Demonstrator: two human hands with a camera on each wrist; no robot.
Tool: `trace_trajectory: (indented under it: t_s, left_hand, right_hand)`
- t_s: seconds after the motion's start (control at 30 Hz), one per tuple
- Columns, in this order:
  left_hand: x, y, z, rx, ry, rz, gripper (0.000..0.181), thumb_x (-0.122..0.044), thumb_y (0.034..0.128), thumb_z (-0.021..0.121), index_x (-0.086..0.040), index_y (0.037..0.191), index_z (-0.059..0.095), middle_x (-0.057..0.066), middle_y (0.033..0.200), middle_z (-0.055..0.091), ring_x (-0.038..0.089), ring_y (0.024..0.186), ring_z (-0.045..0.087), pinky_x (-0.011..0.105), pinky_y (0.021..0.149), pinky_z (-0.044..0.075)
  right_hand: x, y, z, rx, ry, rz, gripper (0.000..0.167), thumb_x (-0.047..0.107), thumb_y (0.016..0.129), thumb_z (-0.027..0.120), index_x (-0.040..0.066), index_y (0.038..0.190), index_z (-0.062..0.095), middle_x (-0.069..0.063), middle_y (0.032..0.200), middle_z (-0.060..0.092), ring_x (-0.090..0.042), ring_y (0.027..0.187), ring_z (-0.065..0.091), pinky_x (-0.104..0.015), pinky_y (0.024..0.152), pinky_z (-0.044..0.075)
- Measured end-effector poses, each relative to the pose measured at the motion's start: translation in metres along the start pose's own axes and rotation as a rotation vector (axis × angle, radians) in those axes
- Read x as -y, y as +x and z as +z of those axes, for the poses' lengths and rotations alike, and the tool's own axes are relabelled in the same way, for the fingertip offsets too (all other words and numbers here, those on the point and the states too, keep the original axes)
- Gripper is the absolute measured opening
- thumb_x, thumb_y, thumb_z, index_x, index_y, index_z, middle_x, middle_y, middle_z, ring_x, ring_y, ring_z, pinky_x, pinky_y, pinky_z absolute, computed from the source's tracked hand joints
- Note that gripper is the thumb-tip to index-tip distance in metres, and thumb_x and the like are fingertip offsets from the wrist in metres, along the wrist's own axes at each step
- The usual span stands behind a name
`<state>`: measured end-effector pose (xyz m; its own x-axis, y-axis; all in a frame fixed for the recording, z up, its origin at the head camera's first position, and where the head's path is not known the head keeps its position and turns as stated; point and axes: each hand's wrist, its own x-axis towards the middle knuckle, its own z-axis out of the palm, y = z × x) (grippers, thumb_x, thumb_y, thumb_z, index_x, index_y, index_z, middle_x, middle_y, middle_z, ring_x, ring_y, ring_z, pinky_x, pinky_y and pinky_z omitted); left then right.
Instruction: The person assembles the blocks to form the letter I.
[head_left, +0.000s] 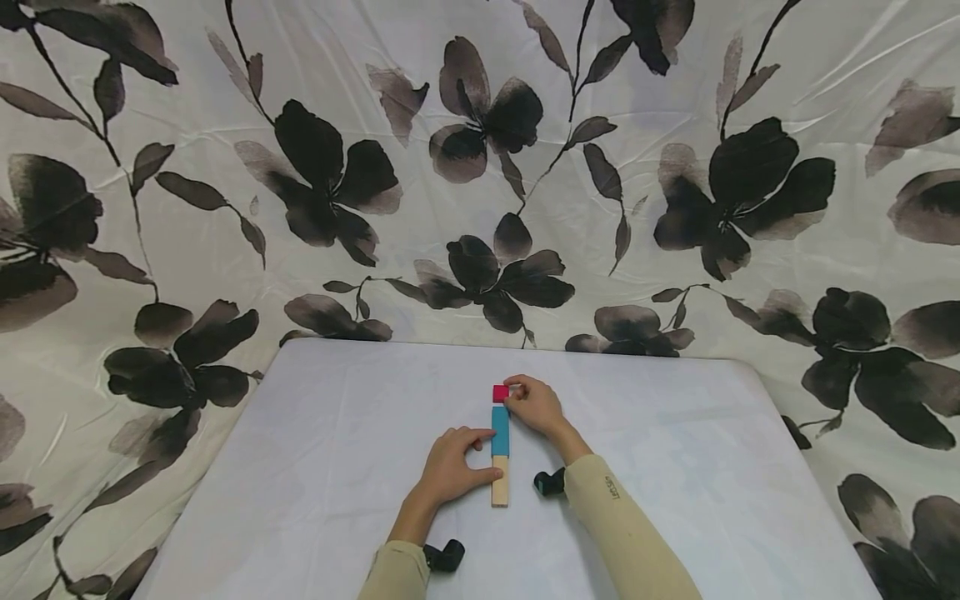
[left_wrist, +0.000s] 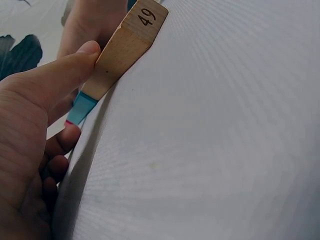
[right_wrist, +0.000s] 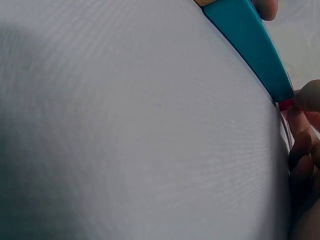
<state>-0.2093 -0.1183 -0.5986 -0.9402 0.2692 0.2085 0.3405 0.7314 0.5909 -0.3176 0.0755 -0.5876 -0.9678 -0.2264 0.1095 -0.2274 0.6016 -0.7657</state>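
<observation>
A plain wooden block, a blue block and a small red block lie in a line on the white table. The plain block's near end bears the number 49 in the left wrist view. My left hand touches the line's left side, thumb at the plain block and index finger at the blue one. At the far end, my right hand pinches the red block between thumb and index finger. A narrow gap parts the red and blue blocks in the head view. In the right wrist view, the red block is mostly hidden.
The white-covered table extends around the blocks, its far edge beyond the right hand. Behind it hangs a white cloth with dark flowers. A black wrist device sits at each sleeve.
</observation>
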Motion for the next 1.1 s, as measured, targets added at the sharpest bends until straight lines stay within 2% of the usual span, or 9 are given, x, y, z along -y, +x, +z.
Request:
trace_trajectory:
  t_s: [0.27, 0.47, 0.6, 0.67, 0.77, 0.87, 0.93, 1.1]
  left_hand:
    - [0.000, 0.001, 0.000, -0.007, -0.005, 0.011, 0.063, -0.056, 0.0729, 0.079, -0.023, 0.125, 0.066, -0.014, 0.087, 0.050, 0.009, 0.078, 0.042, 0.031, 0.072, 0.037]
    - [-0.001, 0.002, -0.001, -0.003, -0.012, 0.005, 0.062, -0.053, 0.0722, 0.081, -0.023, 0.124, 0.066, -0.012, 0.087, 0.051, 0.010, 0.079, 0.043, 0.032, 0.073, 0.038]
    - [-0.001, 0.002, -0.002, 0.020, -0.043, -0.015, 0.061, -0.053, 0.0729, 0.080, -0.023, 0.124, 0.066, -0.013, 0.087, 0.051, 0.010, 0.080, 0.043, 0.032, 0.073, 0.038]
    - [0.000, 0.002, -0.001, 0.030, -0.106, -0.034, 0.060, -0.051, 0.0749, 0.080, -0.022, 0.125, 0.066, -0.012, 0.088, 0.052, 0.011, 0.082, 0.045, 0.033, 0.074, 0.039]
    - [0.003, 0.003, -0.003, 0.034, -0.255, -0.074, 0.053, -0.041, 0.0800, 0.079, -0.020, 0.126, 0.064, -0.008, 0.091, 0.055, 0.013, 0.085, 0.047, 0.032, 0.075, 0.041]
    - [0.007, 0.003, -0.011, 0.022, -0.395, -0.097, 0.046, -0.028, 0.0842, 0.078, -0.015, 0.126, 0.064, -0.001, 0.094, 0.058, 0.016, 0.085, 0.051, 0.031, 0.074, 0.044]
    - [0.014, 0.000, -0.020, 0.008, -0.426, -0.098, 0.041, -0.022, 0.0862, 0.076, -0.013, 0.125, 0.065, 0.001, 0.095, 0.059, 0.016, 0.083, 0.053, 0.030, 0.073, 0.045]
    - [0.033, -0.015, -0.045, -0.001, -0.406, -0.126, 0.035, -0.016, 0.0896, 0.072, -0.010, 0.123, 0.066, -0.001, 0.094, 0.059, 0.015, 0.080, 0.055, 0.027, 0.070, 0.046]
  right_hand:
    - [-0.003, 0.000, -0.001, -0.038, 0.039, 0.002, 0.025, 0.013, 0.088, 0.066, 0.011, 0.113, 0.069, 0.005, 0.072, 0.059, -0.013, 0.063, 0.050, -0.032, 0.066, 0.042]
    - [-0.004, -0.002, -0.003, -0.120, 0.112, -0.026, 0.018, 0.006, 0.088, 0.064, 0.008, 0.105, 0.071, 0.001, 0.075, 0.058, -0.015, 0.067, 0.051, -0.031, 0.065, 0.043]
    - [-0.006, -0.004, -0.007, -0.167, 0.153, -0.046, 0.016, 0.003, 0.088, 0.063, 0.007, 0.101, 0.072, 0.000, 0.073, 0.057, -0.015, 0.064, 0.050, -0.029, 0.060, 0.043]
    - [-0.009, -0.005, -0.011, -0.170, 0.159, -0.038, 0.016, 0.004, 0.089, 0.061, 0.007, 0.101, 0.072, 0.000, 0.073, 0.057, -0.015, 0.063, 0.049, -0.028, 0.058, 0.042]
    - [-0.009, -0.009, -0.023, -0.145, 0.087, -0.052, 0.016, 0.008, 0.090, 0.061, 0.008, 0.102, 0.072, 0.002, 0.073, 0.057, -0.015, 0.062, 0.050, -0.029, 0.057, 0.042]
    - [-0.006, -0.012, -0.037, -0.120, -0.017, -0.098, 0.016, 0.010, 0.091, 0.061, 0.009, 0.102, 0.072, 0.004, 0.073, 0.058, -0.014, 0.061, 0.051, -0.031, 0.056, 0.042]
    - [-0.001, -0.013, -0.044, -0.108, -0.073, -0.139, 0.016, 0.010, 0.091, 0.061, 0.009, 0.102, 0.072, 0.005, 0.072, 0.058, -0.013, 0.060, 0.050, -0.030, 0.057, 0.042]
    - [0.010, -0.019, -0.057, -0.090, -0.181, -0.178, 0.015, 0.010, 0.091, 0.062, 0.009, 0.102, 0.073, 0.005, 0.074, 0.059, -0.013, 0.063, 0.050, -0.031, 0.059, 0.042]
